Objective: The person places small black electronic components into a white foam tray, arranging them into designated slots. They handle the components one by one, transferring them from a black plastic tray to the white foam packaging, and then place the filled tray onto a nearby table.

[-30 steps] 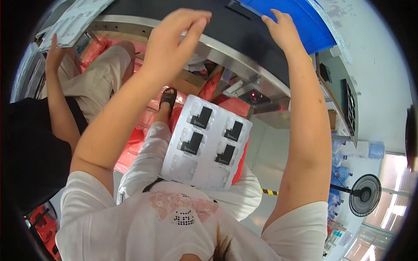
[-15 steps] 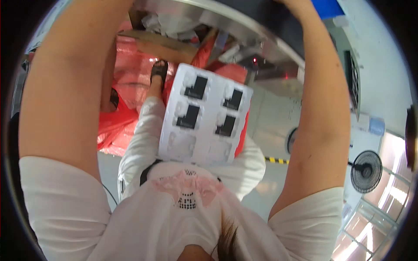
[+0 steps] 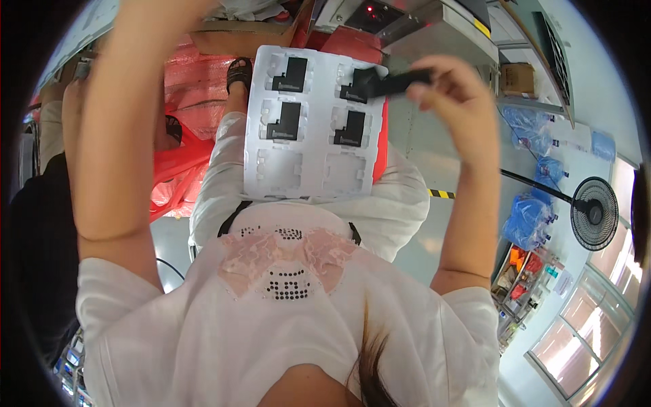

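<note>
above the white tray (image 3: 308, 169), right hand (image 3: 451, 91) fingers pinch a black part (image 3: 397, 83); left hand's state unseen.

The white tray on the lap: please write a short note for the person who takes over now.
Right hand: holds a black part over the tray's far right corner.
Left hand: raised past the top edge, out of view.
White tray: lies on the lap, six pockets.
Done: four black parts sit in the far four pockets.
Left: the two near pockets are empty.
</note>
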{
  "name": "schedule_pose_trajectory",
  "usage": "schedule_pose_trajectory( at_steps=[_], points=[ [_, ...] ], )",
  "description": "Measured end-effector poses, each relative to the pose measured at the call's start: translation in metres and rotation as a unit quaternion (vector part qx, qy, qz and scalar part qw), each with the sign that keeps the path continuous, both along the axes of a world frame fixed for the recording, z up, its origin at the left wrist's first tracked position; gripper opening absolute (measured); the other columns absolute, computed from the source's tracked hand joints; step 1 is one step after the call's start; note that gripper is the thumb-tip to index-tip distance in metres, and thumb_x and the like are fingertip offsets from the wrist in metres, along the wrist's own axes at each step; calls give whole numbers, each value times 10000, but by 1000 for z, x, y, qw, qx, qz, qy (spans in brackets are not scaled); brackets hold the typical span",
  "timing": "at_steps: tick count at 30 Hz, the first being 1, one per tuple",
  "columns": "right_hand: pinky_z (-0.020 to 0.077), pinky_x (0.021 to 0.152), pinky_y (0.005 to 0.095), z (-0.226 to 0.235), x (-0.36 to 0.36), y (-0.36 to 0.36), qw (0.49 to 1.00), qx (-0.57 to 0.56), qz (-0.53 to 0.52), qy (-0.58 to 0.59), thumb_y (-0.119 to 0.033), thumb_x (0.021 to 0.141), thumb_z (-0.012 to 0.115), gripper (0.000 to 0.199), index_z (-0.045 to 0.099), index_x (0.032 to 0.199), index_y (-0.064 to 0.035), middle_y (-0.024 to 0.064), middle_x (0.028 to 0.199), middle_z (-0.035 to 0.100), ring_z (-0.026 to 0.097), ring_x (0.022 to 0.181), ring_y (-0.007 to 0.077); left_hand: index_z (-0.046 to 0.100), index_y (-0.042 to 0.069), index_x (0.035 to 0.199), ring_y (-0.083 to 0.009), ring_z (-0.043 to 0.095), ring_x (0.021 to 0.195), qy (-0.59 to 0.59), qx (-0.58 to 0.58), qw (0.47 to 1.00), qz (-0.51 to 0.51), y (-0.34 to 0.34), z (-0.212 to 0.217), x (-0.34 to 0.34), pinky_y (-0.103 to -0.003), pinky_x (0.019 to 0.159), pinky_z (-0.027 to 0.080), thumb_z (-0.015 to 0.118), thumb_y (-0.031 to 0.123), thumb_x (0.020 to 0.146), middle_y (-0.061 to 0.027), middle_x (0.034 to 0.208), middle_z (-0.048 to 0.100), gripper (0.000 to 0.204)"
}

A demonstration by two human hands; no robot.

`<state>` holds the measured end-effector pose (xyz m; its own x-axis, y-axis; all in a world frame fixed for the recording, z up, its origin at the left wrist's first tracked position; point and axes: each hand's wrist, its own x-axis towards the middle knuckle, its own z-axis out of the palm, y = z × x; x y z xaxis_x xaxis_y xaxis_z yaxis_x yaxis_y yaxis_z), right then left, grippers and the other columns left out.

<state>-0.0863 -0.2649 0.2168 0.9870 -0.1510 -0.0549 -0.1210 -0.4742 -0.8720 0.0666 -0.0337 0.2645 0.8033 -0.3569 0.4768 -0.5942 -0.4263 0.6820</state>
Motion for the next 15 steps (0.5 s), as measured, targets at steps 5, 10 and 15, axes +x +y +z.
schedule_pose_trajectory(
  at_steps=[5,10,15],
  points=[
    [421,643,219,-116,-70,-4,981,21,27,189,-54,755,652,275,625,1029,-51,-10,791,581,508,697,65,655,26,843,-66,514,646,333,2,936,-112,27,-143,-95,-227,589,411,688,184,760,7,707,590,181],
    [450,689,288,-179,-108,16,972,-9,14,235,-63,727,653,313,616,1036,-37,77,906,591,544,731,154,657,34,822,-138,541,597,394,47,916,-64,42,-249,-146,-273,553,423,676,212,753,-44,636,582,192],
    [452,797,373,-184,-144,49,966,-259,-3,-12,-106,747,618,361,584,1104,-69,138,1158,503,544,971,245,645,31,862,-271,595,748,288,128,948,-48,47,-263,-160,-361,666,464,642,209,756,-134,820,611,207]
  ],
)
